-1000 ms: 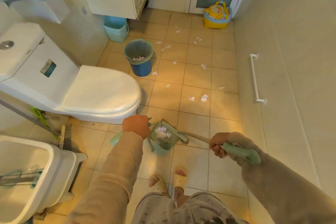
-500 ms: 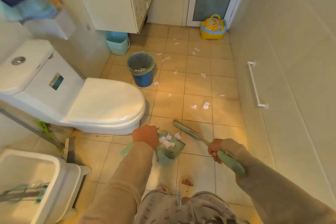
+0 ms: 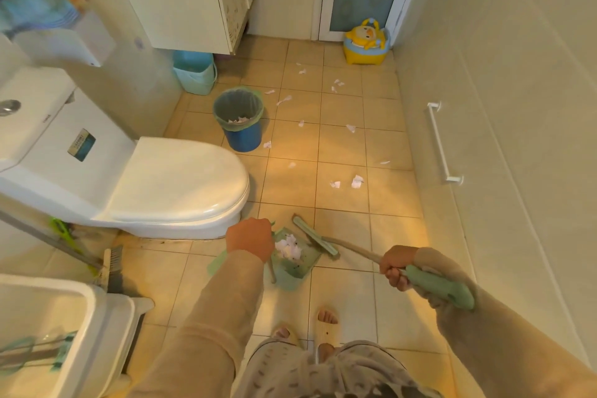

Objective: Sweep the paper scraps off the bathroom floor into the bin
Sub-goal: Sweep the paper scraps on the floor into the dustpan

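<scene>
The left hand is gripping the dustpan, tilting it so gathered scraps stay put. The right hand is clasping the broom, its head guarding the pan's mouth. More paper scraps are lying toward the bin.

Your left hand is closed in a fist, knuckles up, gripping the dustpan handle, forearm in a beige sleeve reaching forward and down from bottom centre. Your right hand is out to the right and a bit nearer to you, fingers curled round the broom handle, thumb side toward the floor end, sleeve bunched at the wrist. Hands well apart. Both feet in slippers below, toes showing, patterned trousers at frame bottom
</scene>
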Demonstrator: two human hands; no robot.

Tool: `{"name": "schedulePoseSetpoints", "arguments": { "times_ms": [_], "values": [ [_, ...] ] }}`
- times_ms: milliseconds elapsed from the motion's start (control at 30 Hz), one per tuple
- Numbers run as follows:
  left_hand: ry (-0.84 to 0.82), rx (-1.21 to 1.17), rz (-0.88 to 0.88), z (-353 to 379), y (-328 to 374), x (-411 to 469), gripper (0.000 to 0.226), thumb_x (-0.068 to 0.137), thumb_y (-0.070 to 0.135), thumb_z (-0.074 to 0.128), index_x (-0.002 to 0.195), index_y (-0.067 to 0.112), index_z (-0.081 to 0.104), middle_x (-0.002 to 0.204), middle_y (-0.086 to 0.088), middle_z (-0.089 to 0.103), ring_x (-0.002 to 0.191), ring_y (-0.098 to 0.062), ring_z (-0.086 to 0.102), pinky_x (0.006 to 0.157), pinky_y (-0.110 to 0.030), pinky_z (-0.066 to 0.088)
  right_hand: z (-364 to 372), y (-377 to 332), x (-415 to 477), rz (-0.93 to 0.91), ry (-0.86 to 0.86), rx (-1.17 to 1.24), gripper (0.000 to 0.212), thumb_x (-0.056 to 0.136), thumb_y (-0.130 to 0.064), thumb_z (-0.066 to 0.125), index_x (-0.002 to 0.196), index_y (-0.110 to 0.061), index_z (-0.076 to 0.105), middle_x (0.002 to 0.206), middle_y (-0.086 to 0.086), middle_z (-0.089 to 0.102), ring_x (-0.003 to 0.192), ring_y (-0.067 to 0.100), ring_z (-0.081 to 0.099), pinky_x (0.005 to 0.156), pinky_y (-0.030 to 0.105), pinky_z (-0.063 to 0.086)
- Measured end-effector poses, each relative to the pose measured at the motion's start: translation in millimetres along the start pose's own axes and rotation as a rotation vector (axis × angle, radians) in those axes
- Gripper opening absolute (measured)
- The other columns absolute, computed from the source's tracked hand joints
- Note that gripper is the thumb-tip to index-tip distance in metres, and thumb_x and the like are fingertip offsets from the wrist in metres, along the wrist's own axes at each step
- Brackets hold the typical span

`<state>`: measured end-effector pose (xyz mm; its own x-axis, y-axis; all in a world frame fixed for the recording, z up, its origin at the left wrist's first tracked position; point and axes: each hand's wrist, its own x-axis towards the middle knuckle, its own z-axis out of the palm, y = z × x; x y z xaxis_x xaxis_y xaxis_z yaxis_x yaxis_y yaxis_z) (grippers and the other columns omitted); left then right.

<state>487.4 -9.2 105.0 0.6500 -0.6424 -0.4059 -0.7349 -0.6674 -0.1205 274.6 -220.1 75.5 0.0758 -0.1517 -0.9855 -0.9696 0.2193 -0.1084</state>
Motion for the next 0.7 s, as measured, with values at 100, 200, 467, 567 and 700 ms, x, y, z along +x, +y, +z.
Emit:
{"name": "schedulePoseSetpoints", "arguments": {
  "times_ms": [100, 200, 467, 567, 700],
  "values": [
    [0.039, 0.005, 0.032, -3.4, -8.6, 3.8, 0.025, 0.094, 0.030, 0.048, 0.111, 0.016, 0.061, 0.108, -0.004, 0.067, 0.100, -0.025, 0.064, 0.077, -0.029, 0.048, 9.7, -1.9, 4.3, -0.013, 0.049, -0.034, 0.024, 0.090, -0.005, 0.043, 0.066, -0.009, 0.044, 0.034, 0.002, 0.043, 0.025, 0.013, 0.040, 0.037, 0.015, 0.036],
    [0.085, 0.018, 0.051, -16.2, -13.4, 16.6, 0.029, 0.093, 0.038, 0.050, 0.109, 0.017, 0.062, 0.107, -0.004, 0.068, 0.100, -0.025, 0.064, 0.078, -0.030, 0.048, 9.7, -3.4, 10.5, -0.033, 0.098, -0.004, 0.020, 0.087, -0.004, 0.045, 0.067, -0.007, 0.045, 0.034, 0.003, 0.045, 0.025, 0.014, 0.041, 0.038, 0.016, 0.038],
    [0.100, 0.072, 0.142, -39.2, 21.5, 50.7, 0.029, 0.093, 0.040, 0.049, 0.107, 0.018, 0.063, 0.104, -0.004, 0.069, 0.096, -0.026, 0.066, 0.076, -0.030, 0.049, -35.1, 4.3, 9.6, -0.009, 0.147, 0.154, 0.023, 0.089, -0.004, 0.046, 0.067, -0.009, 0.043, 0.035, 0.003, 0.042, 0.025, 0.013, 0.039, 0.037, 0.014, 0.036],
    [0.100, 0.072, 0.147, -47.2, 36.6, 72.1, 0.029, 0.092, 0.040, 0.049, 0.106, 0.019, 0.064, 0.103, -0.005, 0.069, 0.095, -0.026, 0.067, 0.077, -0.030, 0.050, -60.0, 1.2, 7.9, -0.026, 0.145, 0.187, 0.023, 0.090, -0.003, 0.044, 0.068, -0.009, 0.042, 0.040, 0.003, 0.041, 0.026, 0.012, 0.037, 0.036, 0.016, 0.033],
    [0.101, 0.068, 0.133, -61.5, 58.3, 107.0, 0.031, 0.091, 0.042, 0.051, 0.107, 0.019, 0.064, 0.103, -0.006, 0.070, 0.095, -0.028, 0.067, 0.078, -0.031, 0.050, -103.4, -13.9, 13.8, -0.023, 0.148, 0.216, 0.025, 0.091, -0.002, 0.043, 0.068, -0.008, 0.041, 0.037, 0.004, 0.039, 0.023, 0.012, 0.036, 0.034, 0.013, 0.034]
  ]
}}
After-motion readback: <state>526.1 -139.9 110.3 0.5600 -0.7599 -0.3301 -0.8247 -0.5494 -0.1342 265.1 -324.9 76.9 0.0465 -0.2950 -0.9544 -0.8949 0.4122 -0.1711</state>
